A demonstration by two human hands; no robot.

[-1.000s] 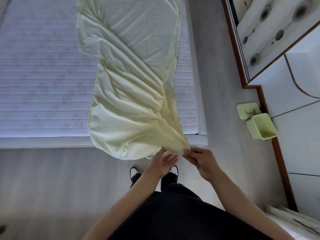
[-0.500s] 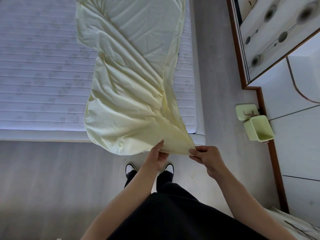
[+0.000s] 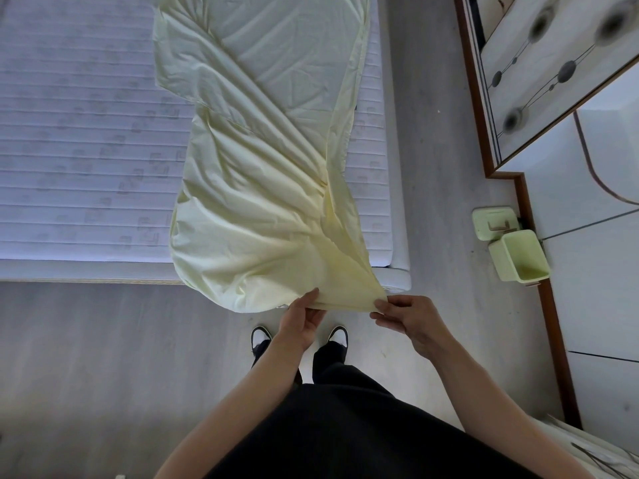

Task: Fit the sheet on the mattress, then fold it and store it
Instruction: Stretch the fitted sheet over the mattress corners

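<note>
A pale yellow sheet (image 3: pixel 262 174) lies folded lengthwise in a long strip down the right part of the white quilted mattress (image 3: pixel 79 143). Its near end hangs over the mattress's front edge. My left hand (image 3: pixel 304 318) holds that end from below, thumb on top of the hem. My right hand (image 3: pixel 404 314) pinches the hem's right corner. The stretch of hem between my hands is pulled fairly straight. The far end of the sheet runs out of the top of the view.
I stand on a grey floor (image 3: pixel 86 357) at the bed's near right corner, shoes visible below the sheet. A small pale green bin (image 3: pixel 518 257) with its lid (image 3: pixel 492 221) beside it sits against a white wardrobe (image 3: pixel 587 167) on the right.
My hands have moved apart along the sheet's near hem, the right one going rightward with the corner. The hem between them is now drawn out.
</note>
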